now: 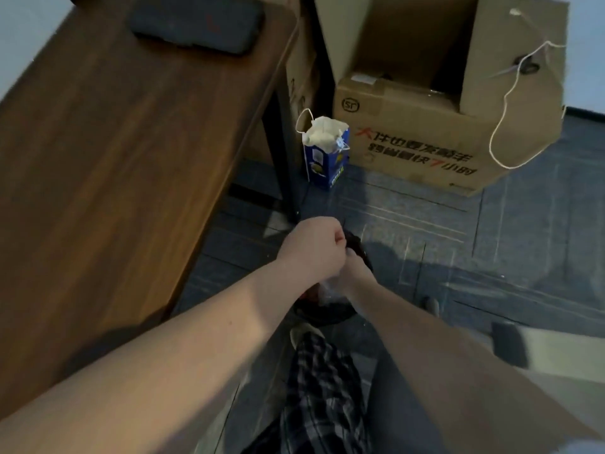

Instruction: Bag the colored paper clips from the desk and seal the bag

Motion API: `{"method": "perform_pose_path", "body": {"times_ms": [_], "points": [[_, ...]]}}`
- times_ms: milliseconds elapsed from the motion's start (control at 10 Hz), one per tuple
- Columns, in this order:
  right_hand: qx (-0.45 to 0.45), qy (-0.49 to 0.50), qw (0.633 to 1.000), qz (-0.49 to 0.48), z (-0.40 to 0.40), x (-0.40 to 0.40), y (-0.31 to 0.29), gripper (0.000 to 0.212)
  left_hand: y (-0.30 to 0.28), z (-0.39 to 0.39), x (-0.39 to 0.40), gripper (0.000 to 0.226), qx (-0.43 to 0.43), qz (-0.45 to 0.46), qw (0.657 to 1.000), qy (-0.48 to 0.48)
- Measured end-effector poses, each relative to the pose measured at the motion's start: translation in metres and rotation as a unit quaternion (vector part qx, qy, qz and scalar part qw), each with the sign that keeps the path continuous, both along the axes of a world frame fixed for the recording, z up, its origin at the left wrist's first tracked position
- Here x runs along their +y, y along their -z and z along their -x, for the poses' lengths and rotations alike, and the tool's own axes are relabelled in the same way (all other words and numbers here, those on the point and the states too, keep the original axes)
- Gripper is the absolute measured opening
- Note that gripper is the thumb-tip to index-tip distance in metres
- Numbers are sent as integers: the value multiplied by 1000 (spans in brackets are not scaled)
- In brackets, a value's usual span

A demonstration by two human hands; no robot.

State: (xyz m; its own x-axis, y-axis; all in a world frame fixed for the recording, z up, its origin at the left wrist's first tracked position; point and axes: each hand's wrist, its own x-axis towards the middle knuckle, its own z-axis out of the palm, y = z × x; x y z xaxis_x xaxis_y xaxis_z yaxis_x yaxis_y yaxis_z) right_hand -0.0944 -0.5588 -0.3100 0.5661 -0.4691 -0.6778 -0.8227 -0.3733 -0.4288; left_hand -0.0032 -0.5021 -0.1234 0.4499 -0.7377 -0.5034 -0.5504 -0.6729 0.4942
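Both arms reach down beside the desk, over a dark round bin (pixel 330 314) on the floor. My left hand (pixel 314 245) is closed in a fist above the bin. My right hand (pixel 358 273) sits just under and right of it, partly hidden by the left. A crumpled clear plastic bag (pixel 327 290) hangs between the two hands, pinched at its top. A bit of red shows at its left side. No paper clips can be made out clearly through the blur.
The brown wooden desk (pixel 114 142) fills the left, with a dark phone-like case (pixel 196 24) at its far end. Its black leg (pixel 284 165) stands by a blue paper bag (pixel 325 155). Cardboard boxes (pixel 425 132) stand behind. Plaid trousers (pixel 324 398) are below.
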Motion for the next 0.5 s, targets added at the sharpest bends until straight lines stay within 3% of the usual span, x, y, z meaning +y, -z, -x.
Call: {"method": "perform_pose_path", "body": {"times_ms": [100, 200, 400, 500], "points": [[4, -43, 999, -14, -8, 3, 33, 62, 18, -9, -2, 19, -21, -22, 1000, -4], [-4, -71, 997, 11, -8, -3, 45, 48, 25, -15, -3, 19, -20, -27, 999, -10], [93, -157, 983, 11, 5, -16, -16, 47, -8, -8, -4, 16, 11, 5, 1000, -25], [119, -207, 971, 22, 7, -17, -59, 33, -50, -8, -2, 17, 16, 27, 999, -29]]}}
